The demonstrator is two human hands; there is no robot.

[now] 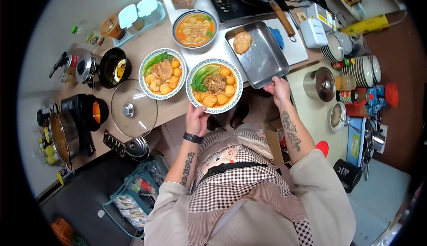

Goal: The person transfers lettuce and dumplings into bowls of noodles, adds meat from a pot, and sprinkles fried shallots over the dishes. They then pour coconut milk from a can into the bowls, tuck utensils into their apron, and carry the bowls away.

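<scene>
**Three bowls out, and both hands are busy**

Left hand (196,119) is clamped on the near rim of the front bowl (239,90), which sits right at the near edge of the desk (147,45). It's white with a blue patterned rim. Inside there's orange broth, golden fried puffs, a green leaf on the left side and a brown heap in the middle.

Right hand (278,90) grips the near corner of the metal tray (262,63), just right of that bowl. The tray is shiny, with one fried patty (242,42) at its far end.

A matching bowl (143,80) sits just left, and a dumpling soup bowl (175,30) is farther back. A glass lid (133,108) lies by the near edge.
</scene>
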